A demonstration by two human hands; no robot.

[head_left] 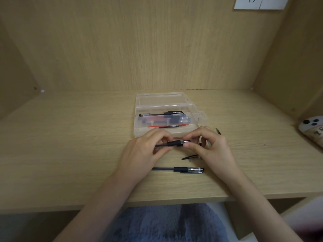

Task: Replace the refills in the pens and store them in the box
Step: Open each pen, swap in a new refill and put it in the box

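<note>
An uncapped black gel pen (pixel 174 143) lies level between both hands just in front of the clear plastic box (pixel 139 131). My left hand (pixel 143 152) grips its barrel and black grip. Fingers of my right hand (pixel 211 147) pinch the metal tip end. The box stands open with its lid (pixel 160 99) folded back; inside lie several pens (pixel 166 117) and red and dark refills (pixel 168 126). A capped black pen (pixel 178 169) rests on the desk nearer me. A loose pen cap (pixel 190 157) lies under my right hand.
A small dark pen part (pixel 218 131) lies right of the box. A phone in a patterned case (pixel 312 130) sits at the desk's right edge. Wooden walls enclose the desk (pixel 70 145) behind and on both sides. A wall socket (pixel 258 2) is at top right.
</note>
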